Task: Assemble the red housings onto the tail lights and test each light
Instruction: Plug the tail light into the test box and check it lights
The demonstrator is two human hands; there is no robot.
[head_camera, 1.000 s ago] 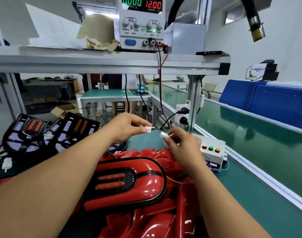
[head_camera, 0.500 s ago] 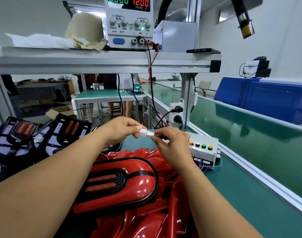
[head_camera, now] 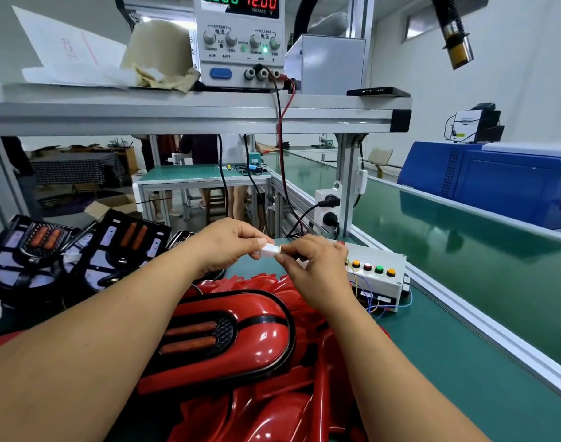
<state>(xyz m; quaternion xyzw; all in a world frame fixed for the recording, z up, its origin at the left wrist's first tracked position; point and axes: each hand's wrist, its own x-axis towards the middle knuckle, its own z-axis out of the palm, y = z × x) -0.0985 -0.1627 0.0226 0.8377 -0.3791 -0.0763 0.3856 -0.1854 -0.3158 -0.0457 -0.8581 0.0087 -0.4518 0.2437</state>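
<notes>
Both forearms are reaching forward over the green table (head_camera: 448,362), with the hands meeting in mid-air. The left hand (head_camera: 231,244) is pinching one end of a small white plug (head_camera: 269,250) between thumb and curled fingers. The right hand (head_camera: 314,269) is pinching the other end, fingers curled in.

On the shelf, the power supply (head_camera: 240,43) is showing 12.00 in red over VOLTAGE V. CURRENT, COARSE, FINE, OUTPUT and GND are printed on its face.

Below the wrists, a tail light (head_camera: 228,333) is lying in a glossy red shell, oval and black-rimmed, with two orange bars in a mesh panel. More red housings (head_camera: 272,409) are lying heaped nearer. The bare black lights (head_camera: 126,247) are leaning at far left. A white button box (head_camera: 378,282) is sitting just right of the right hand.
</notes>
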